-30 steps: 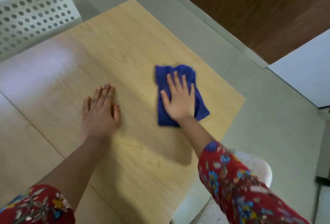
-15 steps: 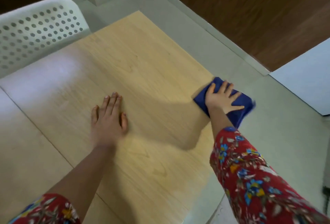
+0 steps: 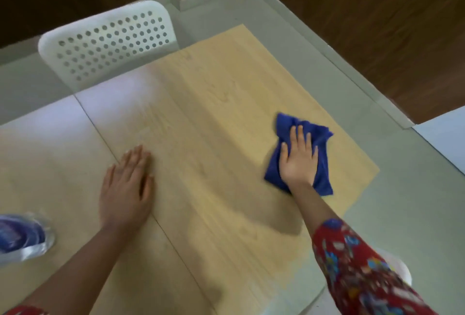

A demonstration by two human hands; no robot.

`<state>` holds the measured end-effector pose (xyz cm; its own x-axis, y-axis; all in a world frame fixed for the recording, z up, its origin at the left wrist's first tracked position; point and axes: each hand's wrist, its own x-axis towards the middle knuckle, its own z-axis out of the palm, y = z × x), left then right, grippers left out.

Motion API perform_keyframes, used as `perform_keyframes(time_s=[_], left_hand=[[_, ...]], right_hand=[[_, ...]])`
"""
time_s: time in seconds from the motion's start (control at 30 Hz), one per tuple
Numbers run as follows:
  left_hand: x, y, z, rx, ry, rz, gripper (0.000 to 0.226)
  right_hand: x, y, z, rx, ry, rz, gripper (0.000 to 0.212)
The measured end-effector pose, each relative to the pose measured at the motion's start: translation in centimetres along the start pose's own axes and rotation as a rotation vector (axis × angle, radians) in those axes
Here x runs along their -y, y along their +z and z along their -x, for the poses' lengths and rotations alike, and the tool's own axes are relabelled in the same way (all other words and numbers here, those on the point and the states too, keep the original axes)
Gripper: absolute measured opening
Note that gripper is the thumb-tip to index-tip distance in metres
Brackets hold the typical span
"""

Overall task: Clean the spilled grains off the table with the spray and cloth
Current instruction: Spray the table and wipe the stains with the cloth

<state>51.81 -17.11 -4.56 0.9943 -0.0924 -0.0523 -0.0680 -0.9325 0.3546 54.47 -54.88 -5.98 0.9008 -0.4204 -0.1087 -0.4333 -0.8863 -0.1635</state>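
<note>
A blue cloth (image 3: 320,176) lies crumpled on the light wooden table (image 3: 214,118), near its right edge. My right hand (image 3: 299,158) presses flat on the cloth with straight fingers. My left hand (image 3: 127,189) rests palm down on the bare wood at centre left, fingers straight. A clear spray bottle with a blue label (image 3: 22,236) stands at the left edge of the view, blurred and partly cut off. No grains show on the wood.
A white perforated chair back (image 3: 108,40) stands against the table's far edge. Another white seat (image 3: 400,272) shows under my right sleeve. Grey floor surrounds the table on the right, and a dark wooden wall lies beyond.
My right hand slid the cloth out to the table's right edge, then back inward onto the wood. The left hand stayed flat. The view shifted, bringing the bottle into sight.
</note>
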Motion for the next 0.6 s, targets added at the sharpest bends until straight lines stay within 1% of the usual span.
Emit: perform_keyframes(time_s=[0.03, 0.07, 0.13, 0.17, 0.23, 0.3, 0.33, 0.37, 0.4, 0.43, 0.5, 0.53, 0.57, 0.6], left_hand=[[0.7, -0.1, 0.8, -0.016, -0.066, 0.001, 0.060], [0.9, 0.0, 1.0, -0.039, -0.129, 0.010, 0.060], [1.0, 0.3, 0.7, -0.056, -0.199, 0.012, 0.062], [0.7, 0.4, 0.3, -0.049, -0.192, 0.008, 0.062], [1.1, 0.5, 0.2, -0.025, -0.188, 0.011, 0.063], [1.2, 0.6, 0.4, -0.022, -0.178, 0.027, 0.062], [1.2, 0.5, 0.4, -0.026, -0.187, 0.032, 0.062], [1.2, 0.5, 0.3, -0.029, -0.191, 0.033, 0.062], [1.0, 0.5, 0.2, -0.029, -0.188, 0.023, 0.062], [1.0, 0.6, 0.3, -0.028, -0.188, 0.004, 0.062], [1.0, 0.8, 0.2, -0.041, -0.192, -0.026, 0.062], [1.1, 0.9, 0.1, -0.041, -0.195, -0.029, 0.062], [1.3, 1.0, 0.1, -0.039, -0.204, -0.031, 0.062], [1.3, 1.0, 0.1, -0.039, -0.202, -0.035, 0.062]], right_hand=[[1.7, -0.1, -2.3, -0.006, 0.068, -0.003, 0.060], [4.0, 0.0, -4.3, -0.003, 0.080, -0.007, 0.059], [9.4, 1.0, -6.2, 0.004, -0.037, 0.002, 0.060], [11.8, 1.5, -5.8, 0.001, -0.131, 0.007, 0.060], [15.8, 2.6, -2.0, 0.036, -0.416, 0.033, 0.061], [15.6, 2.8, 2.9, 0.093, -0.745, 0.054, 0.061], [14.6, 2.6, 3.6, 0.123, -0.861, 0.052, 0.061], [13.5, 2.2, 2.8, 0.144, -0.913, 0.049, 0.062], [12.6, 2.0, 0.9, 0.129, -0.881, 0.058, 0.063], [12.3, 1.9, -1.4, 0.110, -0.776, 0.068, 0.064], [13.9, 1.5, -6.4, 0.064, -0.466, 0.096, 0.065], [15.5, 1.3, -8.6, 0.049, -0.344, 0.093, 0.065], [17.7, 1.5, -10.0, 0.049, -0.282, 0.081, 0.065], [19.9, 1.8, -10.8, 0.053, -0.271, 0.069, 0.065]])
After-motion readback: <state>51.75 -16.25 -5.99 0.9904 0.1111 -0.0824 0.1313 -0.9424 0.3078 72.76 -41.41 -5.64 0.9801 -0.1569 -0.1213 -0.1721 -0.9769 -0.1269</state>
